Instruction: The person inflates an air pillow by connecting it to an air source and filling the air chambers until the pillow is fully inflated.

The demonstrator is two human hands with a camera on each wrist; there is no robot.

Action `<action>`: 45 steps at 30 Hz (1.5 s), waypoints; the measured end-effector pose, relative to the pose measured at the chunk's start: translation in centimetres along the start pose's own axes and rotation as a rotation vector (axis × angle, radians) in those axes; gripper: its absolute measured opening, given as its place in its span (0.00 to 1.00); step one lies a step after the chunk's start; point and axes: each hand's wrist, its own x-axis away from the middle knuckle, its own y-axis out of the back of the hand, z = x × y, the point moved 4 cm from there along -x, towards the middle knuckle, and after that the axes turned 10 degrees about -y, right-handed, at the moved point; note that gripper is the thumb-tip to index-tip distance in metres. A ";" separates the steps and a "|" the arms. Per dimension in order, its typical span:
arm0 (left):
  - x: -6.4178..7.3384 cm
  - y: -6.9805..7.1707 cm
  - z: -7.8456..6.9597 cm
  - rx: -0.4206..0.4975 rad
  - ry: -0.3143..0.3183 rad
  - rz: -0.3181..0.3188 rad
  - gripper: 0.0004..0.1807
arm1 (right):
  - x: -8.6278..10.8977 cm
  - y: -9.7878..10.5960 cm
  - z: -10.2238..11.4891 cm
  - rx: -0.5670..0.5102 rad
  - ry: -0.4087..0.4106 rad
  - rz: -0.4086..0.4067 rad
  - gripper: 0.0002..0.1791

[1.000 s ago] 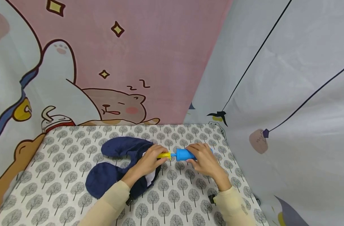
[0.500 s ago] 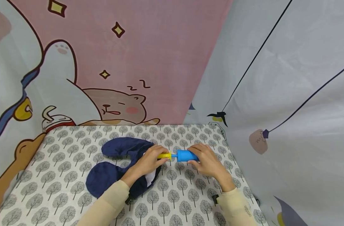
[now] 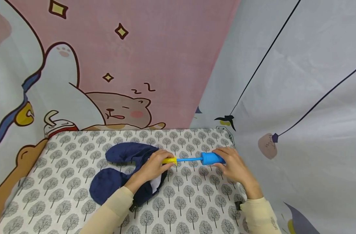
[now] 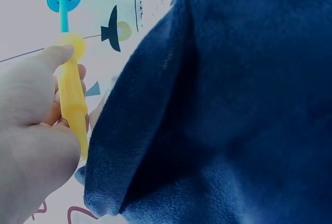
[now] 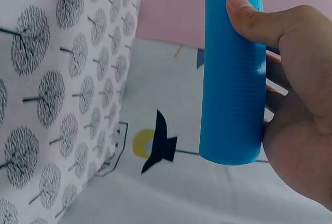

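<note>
A hand air pump spans both hands in the head view. My left hand (image 3: 155, 165) grips its yellow nozzle end (image 4: 72, 86), with the thumb along the side. My right hand (image 3: 233, 162) wraps round the blue barrel (image 5: 232, 73), thumb across the front. Between them a stretch of thin blue rod (image 3: 189, 159) is exposed. Under my left hand and forearm lies a navy U-shaped neck pillow (image 3: 107, 185), with a white patch (image 3: 155, 184) showing near its edge. Whether the nozzle's tip touches the pillow is hidden behind the left hand.
The table is covered by a white cloth (image 3: 178, 204) printed with grey trees. A pink wall hanging (image 3: 172, 58) with a cartoon bear rises behind it, and a pale grey curtain (image 3: 306, 130) borders the right side.
My right hand has moved right with the blue barrel, drawing it away from the yellow end, so more of the rod shows. The left hand and the pillow have stayed nearly still.
</note>
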 end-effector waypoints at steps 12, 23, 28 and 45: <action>-0.1 -0.1 0.1 -0.012 -0.024 -0.024 0.10 | -0.2 0.1 0.1 0.056 0.014 -0.030 0.31; 0.2 -0.8 1.4 0.000 -0.005 -0.041 0.10 | -1.7 -2.3 3.8 0.029 0.107 -0.076 0.30; 0.2 -0.6 1.3 -0.011 0.005 -0.045 0.11 | -2.4 -3.2 5.6 0.032 0.116 -0.094 0.30; 0.2 -0.8 1.7 -0.067 0.007 -0.028 0.13 | -2.8 -5.1 7.4 -0.012 0.086 -0.070 0.32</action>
